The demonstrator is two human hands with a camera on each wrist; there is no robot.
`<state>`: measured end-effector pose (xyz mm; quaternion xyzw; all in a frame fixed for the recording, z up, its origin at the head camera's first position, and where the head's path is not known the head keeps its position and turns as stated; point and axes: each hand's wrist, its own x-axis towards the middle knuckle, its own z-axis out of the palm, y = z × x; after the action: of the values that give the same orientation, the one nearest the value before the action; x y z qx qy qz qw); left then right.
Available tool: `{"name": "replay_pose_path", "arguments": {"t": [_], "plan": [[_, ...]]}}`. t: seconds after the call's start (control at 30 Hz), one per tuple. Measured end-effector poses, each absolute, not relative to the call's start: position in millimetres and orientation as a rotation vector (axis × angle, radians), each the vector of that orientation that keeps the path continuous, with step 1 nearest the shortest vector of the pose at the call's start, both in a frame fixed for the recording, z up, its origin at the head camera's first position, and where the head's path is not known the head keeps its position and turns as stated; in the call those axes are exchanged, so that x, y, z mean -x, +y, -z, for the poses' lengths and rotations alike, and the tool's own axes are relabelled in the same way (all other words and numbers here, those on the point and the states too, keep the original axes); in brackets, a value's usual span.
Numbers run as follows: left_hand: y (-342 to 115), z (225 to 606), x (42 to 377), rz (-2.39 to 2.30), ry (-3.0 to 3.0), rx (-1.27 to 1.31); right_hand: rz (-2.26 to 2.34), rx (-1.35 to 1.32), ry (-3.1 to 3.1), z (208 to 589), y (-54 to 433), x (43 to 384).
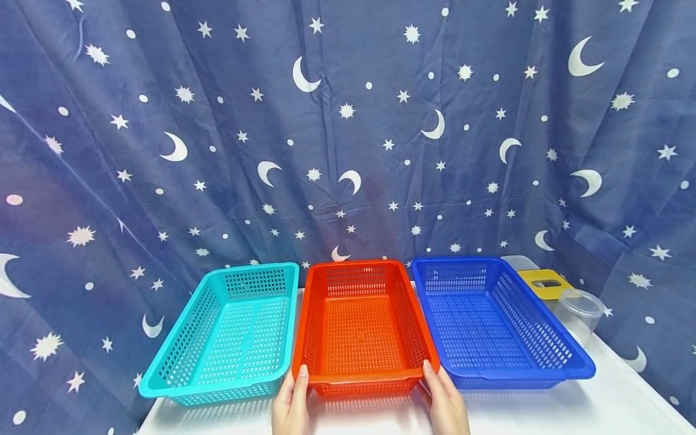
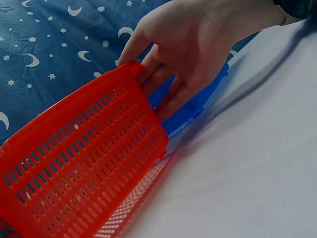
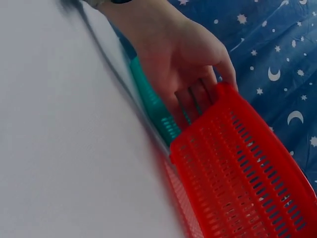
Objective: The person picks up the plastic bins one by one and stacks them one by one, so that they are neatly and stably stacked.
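Left hand (image 1: 290, 408) and right hand (image 1: 447, 406) each grip a near corner of the red basket (image 1: 361, 332). It's mid-row: teal basket (image 1: 244, 341) left, blue basket (image 1: 478, 332) right. White table (image 1: 609, 405) below. Clear tub (image 1: 579, 311) right of blue basket. Starry curtain (image 1: 375, 127) behind.

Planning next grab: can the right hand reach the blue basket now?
Probably yes, after letting go: the right hand grips the red basket, close beside the blue basket, with nothing visible between.
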<state>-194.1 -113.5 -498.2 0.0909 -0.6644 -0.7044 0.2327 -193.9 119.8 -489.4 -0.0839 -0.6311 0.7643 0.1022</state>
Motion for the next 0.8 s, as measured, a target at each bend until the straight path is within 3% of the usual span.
{"name": "replay_pose_path", "arguments": {"t": [0.37,0.8], "plan": [[-110.6,476.9,195.7,1.838,-1.937,-0.175,-2.349,0.157,-1.76,471.2,117.1,194.3],[-112.0,437.7,205.9,1.678,-1.878,-0.053,-2.105,0.083,-1.823,440.6,118.8,193.3]]}}
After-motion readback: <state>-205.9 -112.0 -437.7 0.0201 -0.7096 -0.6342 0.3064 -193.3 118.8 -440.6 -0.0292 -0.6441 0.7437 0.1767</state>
